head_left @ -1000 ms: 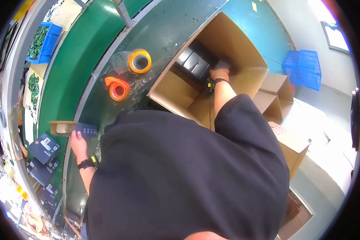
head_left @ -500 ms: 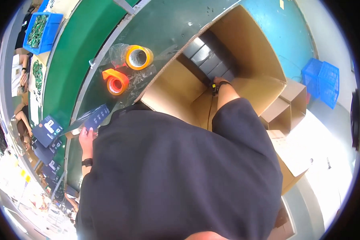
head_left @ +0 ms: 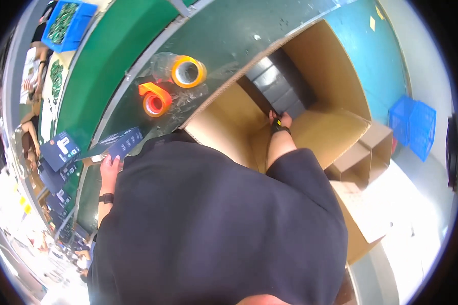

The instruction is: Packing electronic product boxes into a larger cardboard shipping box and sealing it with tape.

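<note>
My right hand [head_left: 284, 121] reaches down inside a large open carton [head_left: 336, 127]. Its thumb and fingers stand apart, close to a row of dark flat boxes [head_left: 280, 86] lying along the carton's far side; a black band with a yellow mark is on the wrist. Off to the left, my left hand [head_left: 109, 166] holds the near edge of a dark blue printed box [head_left: 121, 143], which sits tilted at the bench edge. Part of that hand's grip is hidden by the box.
An orange tape dispenser [head_left: 156, 100] and a yellow tape roll [head_left: 189, 71] lie on the green bench [head_left: 229, 46]. More dark blue boxes [head_left: 60, 150] stand at left, near other people. Blue crates [head_left: 412, 124] and smaller cartons [head_left: 364, 157] are at right; a blue bin [head_left: 68, 25] holds green parts.
My right hand has turned and spread its fingers inside the carton, staying near the dark boxes. My left hand stays at the blue box. The whole view has shifted slightly.
</note>
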The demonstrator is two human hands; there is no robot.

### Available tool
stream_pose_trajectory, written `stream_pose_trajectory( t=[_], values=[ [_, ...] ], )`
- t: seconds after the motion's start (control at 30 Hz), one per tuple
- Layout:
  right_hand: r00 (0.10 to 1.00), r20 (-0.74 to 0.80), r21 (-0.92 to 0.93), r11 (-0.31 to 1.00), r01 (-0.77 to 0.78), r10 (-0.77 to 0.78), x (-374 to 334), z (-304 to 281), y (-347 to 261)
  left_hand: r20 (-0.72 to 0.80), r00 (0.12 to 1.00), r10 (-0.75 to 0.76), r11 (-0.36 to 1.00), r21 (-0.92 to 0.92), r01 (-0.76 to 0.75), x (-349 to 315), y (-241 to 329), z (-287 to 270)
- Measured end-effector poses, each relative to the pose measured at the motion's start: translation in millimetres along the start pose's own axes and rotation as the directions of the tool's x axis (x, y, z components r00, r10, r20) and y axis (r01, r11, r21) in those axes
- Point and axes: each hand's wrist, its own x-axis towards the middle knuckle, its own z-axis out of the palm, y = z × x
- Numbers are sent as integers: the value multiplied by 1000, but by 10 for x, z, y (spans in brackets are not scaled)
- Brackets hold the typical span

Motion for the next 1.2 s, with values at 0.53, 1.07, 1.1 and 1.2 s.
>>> stream_pose_trajectory(
  t=[0.53, 1.07, 1.1, 1.2],
  values=[
    [292, 724, 160, 564, 810, -625, -3389, 2688, -890, -365, 894, 261, 943, -101, -317, -175, 98, 344],
    [472, 603, -389, -280, 878, 643, -4975, 2445, 3935, -21, 997, 76, 712, -699, -69, 283, -1814, -945],
    [479, 614, -350, -327, 878, 628, -4935, 2413, 4059, -30, 997, 72, 775, -627, -75, 347, -1823, -914],
    [481, 616, -141, -513, 846, 624, -4958, 2492, 4185, -305, 922, 239, 885, -323, -336, 476, -1955, -682]
  ],
)
